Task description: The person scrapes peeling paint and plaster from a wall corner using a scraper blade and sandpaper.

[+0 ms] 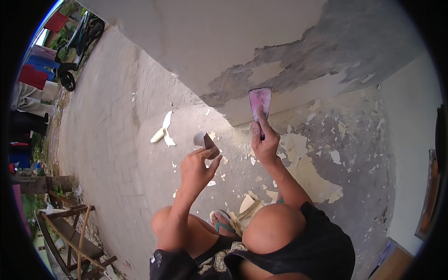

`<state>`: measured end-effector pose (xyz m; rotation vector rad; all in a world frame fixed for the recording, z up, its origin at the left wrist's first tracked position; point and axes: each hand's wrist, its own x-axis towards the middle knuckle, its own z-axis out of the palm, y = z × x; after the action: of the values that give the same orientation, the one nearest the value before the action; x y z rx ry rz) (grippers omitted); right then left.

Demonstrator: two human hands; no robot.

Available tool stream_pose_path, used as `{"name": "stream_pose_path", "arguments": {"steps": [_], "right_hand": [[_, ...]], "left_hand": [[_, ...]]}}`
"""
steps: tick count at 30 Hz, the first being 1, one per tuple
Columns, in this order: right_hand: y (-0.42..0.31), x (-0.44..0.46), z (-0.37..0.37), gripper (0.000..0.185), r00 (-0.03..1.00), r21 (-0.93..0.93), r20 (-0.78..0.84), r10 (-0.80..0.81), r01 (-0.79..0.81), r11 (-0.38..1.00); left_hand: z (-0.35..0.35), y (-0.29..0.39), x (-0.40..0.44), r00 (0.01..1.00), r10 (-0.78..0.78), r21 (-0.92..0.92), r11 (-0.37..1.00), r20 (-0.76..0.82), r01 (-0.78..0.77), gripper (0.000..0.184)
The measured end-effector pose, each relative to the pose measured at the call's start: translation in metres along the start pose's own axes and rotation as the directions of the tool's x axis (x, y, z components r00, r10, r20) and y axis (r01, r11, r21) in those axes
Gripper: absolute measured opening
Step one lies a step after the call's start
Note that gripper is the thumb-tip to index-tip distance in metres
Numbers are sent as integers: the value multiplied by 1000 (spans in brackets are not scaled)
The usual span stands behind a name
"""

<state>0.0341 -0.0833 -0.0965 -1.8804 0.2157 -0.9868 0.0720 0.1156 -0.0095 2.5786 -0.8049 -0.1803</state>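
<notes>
My right hand (266, 141) grips a putty knife (260, 99) by its dark handle, one finger stretched along the pinkish blade. The blade's wide edge lies against the lower part of the wall (219, 51), where paint has come off and grey plaster shows. My left hand (198, 168) holds a curled piece of sandpaper (206, 142) between thumb and fingers, apart from the wall. Below both hands, cream paint flakes (303, 165) are scattered over the grey floor (322, 135).
A curled paint strip (164, 133) lies on the paving to the left. My bent knees and sandalled foot (221, 221) are close below my hands. At the far left are hanging clothes (35, 93), a motorbike (81, 39) and a wooden chair (74, 238).
</notes>
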Motion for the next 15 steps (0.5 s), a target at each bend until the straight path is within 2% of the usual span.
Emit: {"name": "stream_pose_path", "arguments": {"steps": [6,9,10,12,13,15], "right_hand": [[-10,8,-3,49,1000,-27,-28,-13,12,1000],[0,13,3,48,988,-36,-76,-137,135,990],[-10,32,2,47,986,-22,-79,-146,145,989],[-27,46,-4,45,992,4,-65,-112,112,994],[-33,41,-7,45,995,17,-55,-79,80,997],[-17,24,3,47,993,54,-72,-91,95,994]], "left_hand": [[-2,-1,2,1000,-20,-14,1000,24,21,26],[-3,-1,5,997,-46,-22,999,63,47,26],[-2,-2,10,1000,-15,-21,1000,28,16,26],[4,-5,4,1000,21,-25,999,-3,-21,26],[4,-4,-4,999,-4,-29,1000,39,6,26],[4,-5,8,999,-12,-33,999,30,13,26]]}}
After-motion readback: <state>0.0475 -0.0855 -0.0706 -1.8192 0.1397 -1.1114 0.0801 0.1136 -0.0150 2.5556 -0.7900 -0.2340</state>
